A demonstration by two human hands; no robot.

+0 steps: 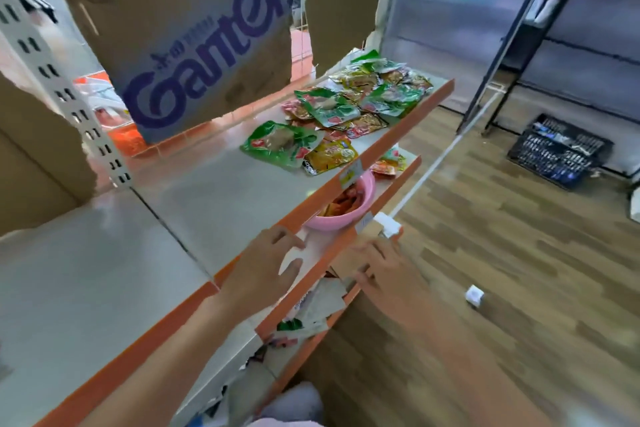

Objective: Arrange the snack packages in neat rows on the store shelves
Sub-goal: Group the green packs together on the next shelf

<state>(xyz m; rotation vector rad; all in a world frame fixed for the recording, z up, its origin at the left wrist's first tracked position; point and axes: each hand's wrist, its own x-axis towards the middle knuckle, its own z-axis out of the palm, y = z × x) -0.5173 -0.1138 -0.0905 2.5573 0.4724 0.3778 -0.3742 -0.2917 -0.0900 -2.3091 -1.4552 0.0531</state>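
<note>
Head view. The top shelf (194, 191) carries a loose pile of snack packages (349, 107) at its far right end, green and yellow pouches overlapping at odd angles with no rows formed. The near stretch of this shelf is bare. A pink bowl (349, 208) holding orange packets sits on the second shelf (388, 198), under the top shelf's orange edge. More crumpled packets (318, 308) lie on a lower shelf below the hands.

The left hand (266, 263) hovers over the front edge of the top shelf, fingers spread and relaxed, grasping nothing. The right hand (381, 270) is beside the front edge of the second shelf, fingers loosely curled; no package is visible in it, though blur limits certainty. A white tag block (388, 225) sits just beyond it.

Judged step: arranging has barely started. Both hands are well apart from the pile, with the pink bowl nearer. The next move calls for reaching to a package and laying it flat on the shelf.
</note>
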